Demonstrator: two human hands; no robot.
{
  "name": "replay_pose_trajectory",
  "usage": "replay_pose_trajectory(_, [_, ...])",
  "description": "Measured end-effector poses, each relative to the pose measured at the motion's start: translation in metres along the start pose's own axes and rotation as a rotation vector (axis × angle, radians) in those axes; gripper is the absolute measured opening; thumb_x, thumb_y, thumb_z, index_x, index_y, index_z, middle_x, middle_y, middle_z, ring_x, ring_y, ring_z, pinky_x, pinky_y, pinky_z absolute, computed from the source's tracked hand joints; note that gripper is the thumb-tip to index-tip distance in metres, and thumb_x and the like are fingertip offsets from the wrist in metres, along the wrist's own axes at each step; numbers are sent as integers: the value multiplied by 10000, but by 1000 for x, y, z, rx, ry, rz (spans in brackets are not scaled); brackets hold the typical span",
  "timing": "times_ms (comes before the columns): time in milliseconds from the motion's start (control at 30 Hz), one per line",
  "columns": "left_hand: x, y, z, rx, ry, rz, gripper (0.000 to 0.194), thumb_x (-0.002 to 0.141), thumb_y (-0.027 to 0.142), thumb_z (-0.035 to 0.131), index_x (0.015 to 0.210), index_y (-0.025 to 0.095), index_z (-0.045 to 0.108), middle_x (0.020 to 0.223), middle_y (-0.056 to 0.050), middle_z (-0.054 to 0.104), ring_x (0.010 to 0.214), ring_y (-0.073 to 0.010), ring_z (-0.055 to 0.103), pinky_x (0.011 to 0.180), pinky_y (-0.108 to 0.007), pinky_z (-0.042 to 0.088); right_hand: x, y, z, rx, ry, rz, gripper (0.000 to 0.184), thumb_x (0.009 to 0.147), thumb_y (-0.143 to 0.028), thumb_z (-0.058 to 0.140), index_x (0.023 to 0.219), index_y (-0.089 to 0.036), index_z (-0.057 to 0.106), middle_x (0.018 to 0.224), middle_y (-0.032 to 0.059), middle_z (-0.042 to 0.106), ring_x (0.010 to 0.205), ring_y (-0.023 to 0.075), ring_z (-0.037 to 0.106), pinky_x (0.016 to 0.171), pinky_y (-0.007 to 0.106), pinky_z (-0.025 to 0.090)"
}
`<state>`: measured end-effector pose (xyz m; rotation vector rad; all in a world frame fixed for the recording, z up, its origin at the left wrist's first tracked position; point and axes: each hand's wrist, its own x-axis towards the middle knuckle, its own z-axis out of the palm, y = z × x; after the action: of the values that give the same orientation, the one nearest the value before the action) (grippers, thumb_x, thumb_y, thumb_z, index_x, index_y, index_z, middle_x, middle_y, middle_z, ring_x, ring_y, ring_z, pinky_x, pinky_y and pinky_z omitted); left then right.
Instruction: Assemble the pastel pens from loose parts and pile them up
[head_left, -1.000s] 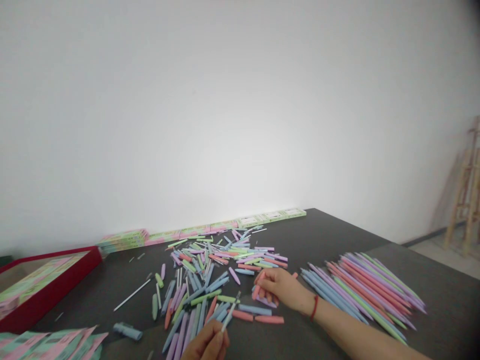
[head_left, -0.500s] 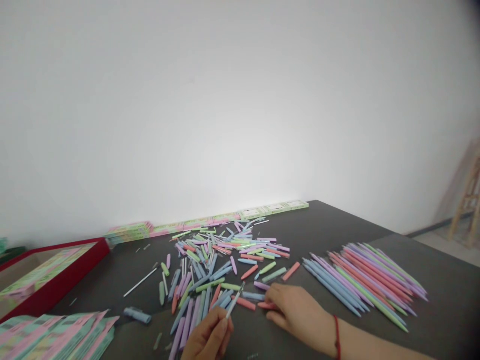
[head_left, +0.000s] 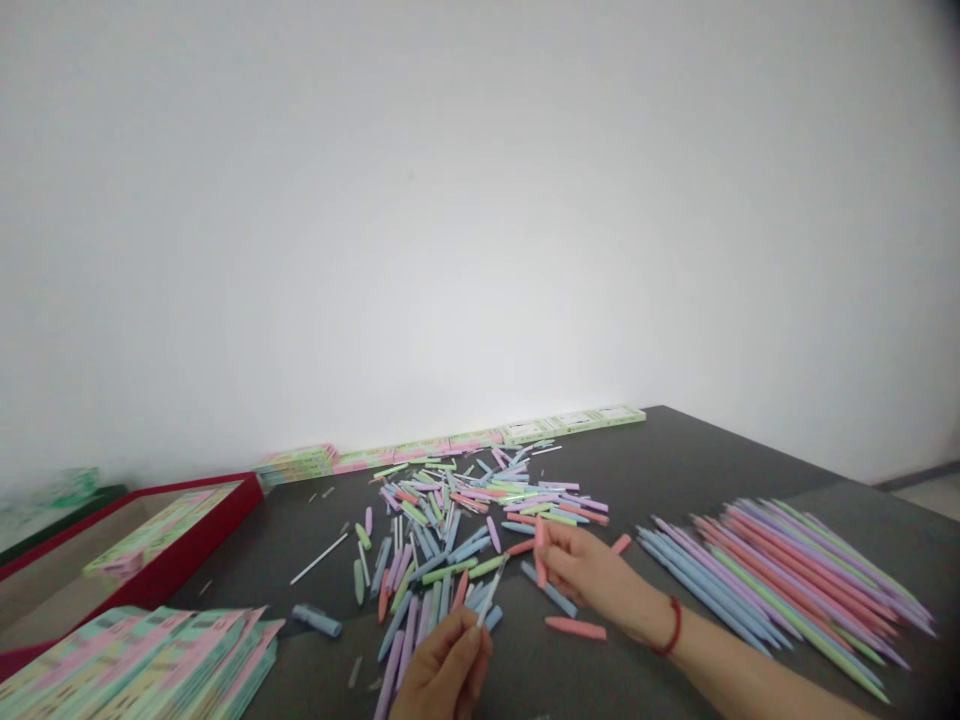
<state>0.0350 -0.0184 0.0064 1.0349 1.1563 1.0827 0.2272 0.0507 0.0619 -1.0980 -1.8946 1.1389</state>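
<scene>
Coral plastic shows first: a short, straight coral tube (head_left: 541, 553) pinched in the right hand (head_left: 589, 568), thumb and fingertips closed on it. The left hand (head_left: 446, 668), nearer the wearer's body, has an equally closed grip, thumb against finger, on a slim white rod (head_left: 490, 598) with a darker tip.

Everything turns on how these two lie. From the left grip the tube is ahead and to the right; the rod slants that way, tip foremost, while the tube's long axis runs almost upright in my view. Rod tip and tube are near each other but apart.

Just below the right hand lie a slanting pale-blue plastic tube (head_left: 551, 590) and a pointed coral plastic piece (head_left: 576, 628). Beyond the left hand spreads a loose heap of pastel pen parts (head_left: 450, 572) on the dark counter (head_left: 652, 465); to the right, a slanting bundle of long pastel pens (head_left: 795, 575). A red-walled box (head_left: 206, 548) and pink-and-green packets (head_left: 150, 655) sit at the far left.

Half a second ago the right hand was down at the counter among the loose pieces; now it is raised, tube in its fingers. The left has kept its rod.
</scene>
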Motion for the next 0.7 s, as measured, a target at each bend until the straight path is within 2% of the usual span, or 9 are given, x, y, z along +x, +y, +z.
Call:
replay_pose_trajectory(67, [3, -2, -1, 2, -26, 7, 465, 665, 643, 618, 697, 200, 480, 530, 95, 332, 435, -51, 229, 400, -165, 151, -7, -6, -10, 387, -7, 41, 253, 856, -375, 406, 704, -188, 483, 494, -88, 312, 393, 64, 206, 378, 191, 134])
replay_pose_trajectory(100, [4, -3, -1, 19, -41, 30, 464, 673, 642, 609, 696, 198, 474, 531, 95, 331, 444, -55, 222, 411, -171, 145, -9, -8, -12, 507, 8, 36, 250, 848, -393, 422, 719, -188, 486, 498, -92, 308, 394, 60, 188, 375, 190, 112])
replay_pose_trajectory(167, [4, -3, -3, 109, -60, 98, 451, 709, 635, 567, 684, 195, 470, 530, 91, 328, 467, -69, 237, 435, -184, 168, -12, -9, -10, 608, 49, 5, 248, 834, -403, 462, 727, -183, 503, 497, -91, 334, 391, 53, 195, 373, 188, 108])
replay_pose_trajectory(300, [0, 2, -7, 410, -91, 222, 330, 833, 499, 438, 691, 202, 459, 515, 88, 318, 483, -97, 281, 471, -218, 213, -13, -3, 3, 551, 71, 53, 239, 827, -410, 495, 754, -183, 518, 483, -95, 378, 361, 39, 230, 361, 169, 155])
replay_pose_trajectory(433, [-1, 5, -9, 595, -105, 228, 222, 869, 348, 355, 718, 211, 443, 533, 84, 324, 497, -112, 313, 490, -229, 241, -14, 4, 13, 488, 25, 58, 303, 835, -487, 484, 826, -185, 510, 476, -105, 418, 332, 28, 247, 352, 153, 221])
replay_pose_trajectory(567, [1, 3, -10, 752, -104, 272, 190, 862, 273, 331, 707, 215, 425, 594, 61, 364, 568, -128, 388, 543, -224, 297, -16, 13, 22, 458, -8, -13, 339, 809, -503, 535, 808, -166, 494, 592, -50, 546, 373, 31, 375, 339, 140, 271])
replay_pose_trajectory(700, [2, 0, -10, 955, -117, 283, 153, 853, 231, 343, 741, 220, 446, 648, 37, 479, 630, -140, 480, 593, -216, 344, -18, 23, 34, 498, -112, -23, 315, 771, -450, 611, 803, -162, 489, 664, -7, 617, 453, 65, 509, 364, 144, 367])
